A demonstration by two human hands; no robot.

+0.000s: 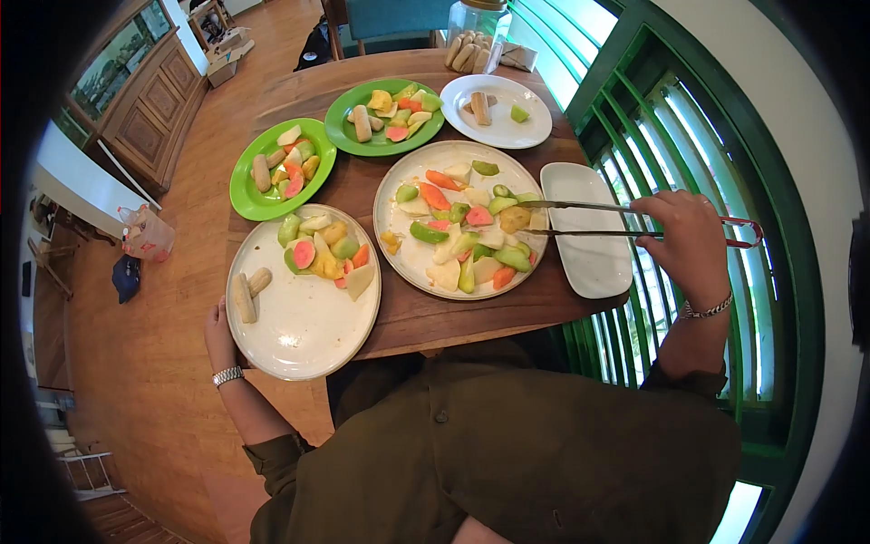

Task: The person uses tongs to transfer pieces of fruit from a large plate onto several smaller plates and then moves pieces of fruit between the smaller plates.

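My right hand (pixel 686 240) is closed around metal tongs (pixel 589 233) with a red end. Their tips are on either side of a yellow fruit piece (pixel 515 219) at the right of the large round plate (pixel 399 258), which carries cut fruit in green, orange, pink and white. At the left rim of a nearer white plate (pixel 299 349), my left hand (pixel 218 339) grips the edge, its fingers partly hidden. That plate holds mixed fruit (pixel 324 251) and biscuit fingers (pixel 246 295), and it juts past the table's edge.
Two green plates (pixel 243 195) with fruit and biscuits stand at the back left. Behind the large plate are a small white plate (pixel 535 136) and a biscuit jar (pixel 471 45). A rectangular white dish (pixel 594 276) lies under the tongs, near the green window bars (pixel 634 118).
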